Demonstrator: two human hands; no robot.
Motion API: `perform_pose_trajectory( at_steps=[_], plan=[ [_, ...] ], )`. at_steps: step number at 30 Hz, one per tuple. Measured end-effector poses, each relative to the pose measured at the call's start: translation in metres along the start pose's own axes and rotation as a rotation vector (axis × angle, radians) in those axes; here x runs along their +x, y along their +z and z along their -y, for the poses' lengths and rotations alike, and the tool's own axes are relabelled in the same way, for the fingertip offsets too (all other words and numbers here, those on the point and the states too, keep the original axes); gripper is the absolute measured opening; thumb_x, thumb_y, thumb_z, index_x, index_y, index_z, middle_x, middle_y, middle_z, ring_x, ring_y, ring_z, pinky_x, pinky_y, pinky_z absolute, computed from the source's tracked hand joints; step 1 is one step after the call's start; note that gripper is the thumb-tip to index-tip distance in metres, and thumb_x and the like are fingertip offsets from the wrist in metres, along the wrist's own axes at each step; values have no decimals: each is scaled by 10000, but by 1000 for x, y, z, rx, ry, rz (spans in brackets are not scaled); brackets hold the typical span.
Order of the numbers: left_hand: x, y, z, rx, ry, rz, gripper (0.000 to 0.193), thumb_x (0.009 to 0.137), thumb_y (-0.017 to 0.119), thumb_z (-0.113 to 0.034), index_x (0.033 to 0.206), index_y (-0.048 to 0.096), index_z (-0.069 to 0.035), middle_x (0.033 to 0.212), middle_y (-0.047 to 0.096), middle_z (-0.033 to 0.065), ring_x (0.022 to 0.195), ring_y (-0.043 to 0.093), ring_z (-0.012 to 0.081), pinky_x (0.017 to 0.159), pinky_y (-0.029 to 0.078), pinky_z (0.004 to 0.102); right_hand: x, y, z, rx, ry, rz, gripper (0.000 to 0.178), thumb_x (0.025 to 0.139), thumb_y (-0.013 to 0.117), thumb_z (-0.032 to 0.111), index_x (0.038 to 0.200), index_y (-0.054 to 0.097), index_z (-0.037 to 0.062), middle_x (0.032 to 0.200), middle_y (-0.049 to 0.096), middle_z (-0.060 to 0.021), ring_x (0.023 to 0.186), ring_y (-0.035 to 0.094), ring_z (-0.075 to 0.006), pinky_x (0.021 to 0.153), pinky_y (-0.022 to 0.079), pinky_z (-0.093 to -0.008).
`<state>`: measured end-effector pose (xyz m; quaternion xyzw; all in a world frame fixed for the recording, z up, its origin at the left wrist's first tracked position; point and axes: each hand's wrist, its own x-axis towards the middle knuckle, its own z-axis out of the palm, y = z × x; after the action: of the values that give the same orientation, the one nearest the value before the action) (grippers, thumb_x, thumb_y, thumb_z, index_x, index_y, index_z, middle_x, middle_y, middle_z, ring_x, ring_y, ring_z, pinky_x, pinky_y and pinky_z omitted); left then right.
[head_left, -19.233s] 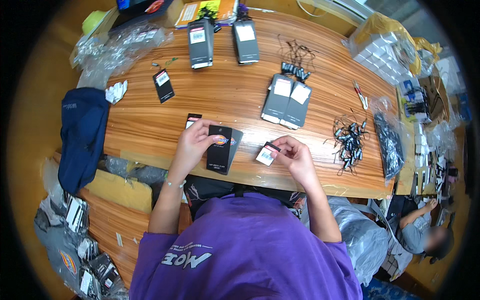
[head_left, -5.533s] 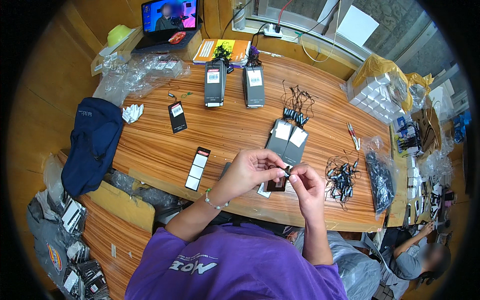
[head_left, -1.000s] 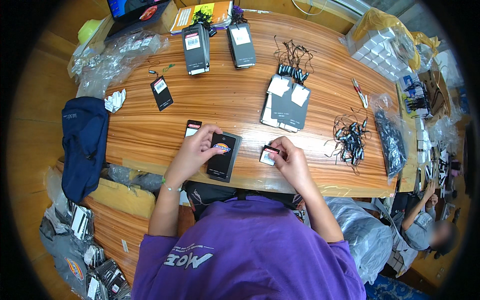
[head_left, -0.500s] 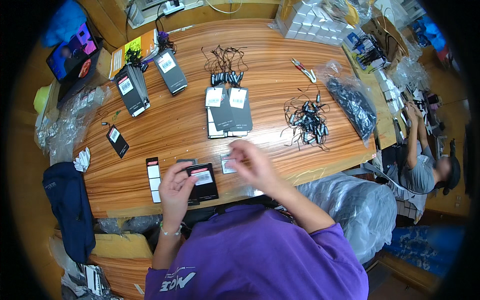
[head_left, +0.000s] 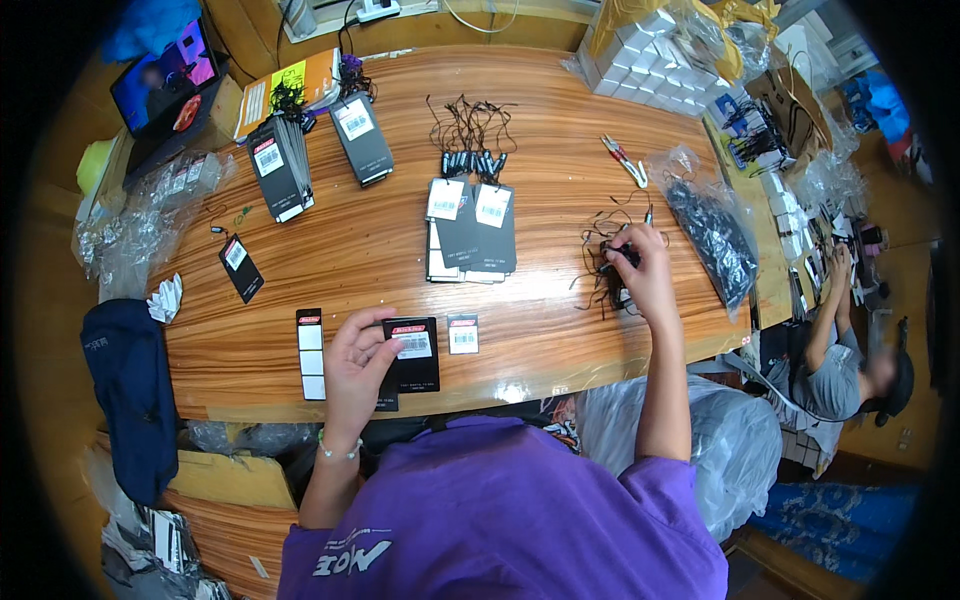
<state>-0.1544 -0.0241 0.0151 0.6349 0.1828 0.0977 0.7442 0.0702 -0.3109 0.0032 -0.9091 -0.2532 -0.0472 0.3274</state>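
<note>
1. In the head view, the left hand is low and a bit left of the middle. Its thumb and fingers are closed on a black tag that has a red and white label. Another dark tag peeks out below it.
2. The right hand is right of the middle. Its fingers are bent and touch the pile of black strings. I cannot tell if they grip one, because the fingertips are hard to see there.
3. A small label card lies just right of the black tag, low in the middle. A long tag with white squares lies left of the left hand.
4. Near the middle of the frame, gray tags lie on top of each other, with black strings spread out above them.
5. In the upper left are a fat stack of tags and a second stack. A single black tag lies lower and further left.
6. In the upper right are red and white pliers, a clear bag of black stuff and many white boxes.
7. At the far right, another person in gray reaches both arms up toward a messy table.
</note>
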Motion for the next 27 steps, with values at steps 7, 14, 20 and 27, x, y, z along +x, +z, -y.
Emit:
perform_pose_trajectory(
  at_steps=[7,14,20,27],
  plan=[
    [9,31,-9,-8,-25,263,217,837,526,30,1053,547,38,942,619,96,888,587,127,806,462,230,-17,-20,46,1126,210,-18,176,677,641,-63,766,529,40,879,550,-73,789,510,-120,712,404,-236],
    [22,73,-23,149,94,467,142,830,545,-1,959,589,40,958,617,89,896,588,148,817,466,250,-21,22,89,1170,239,46,150,706,640,-35,789,549,50,787,564,-42,783,524,-94,703,408,-223],
    [35,76,-8,213,384,377,170,812,548,-3,973,591,25,998,581,106,807,570,138,686,478,264,-28,41,102,1461,446,193,152,739,610,-48,795,514,57,761,591,-41,712,558,-105,674,425,-211],
    [34,75,-7,249,-2,464,167,816,568,-41,966,622,10,891,640,77,818,593,113,709,487,248,-32,47,110,1464,439,94,231,782,548,-45,990,493,39,845,613,-91,822,573,-129,730,447,-232]
  ],
)
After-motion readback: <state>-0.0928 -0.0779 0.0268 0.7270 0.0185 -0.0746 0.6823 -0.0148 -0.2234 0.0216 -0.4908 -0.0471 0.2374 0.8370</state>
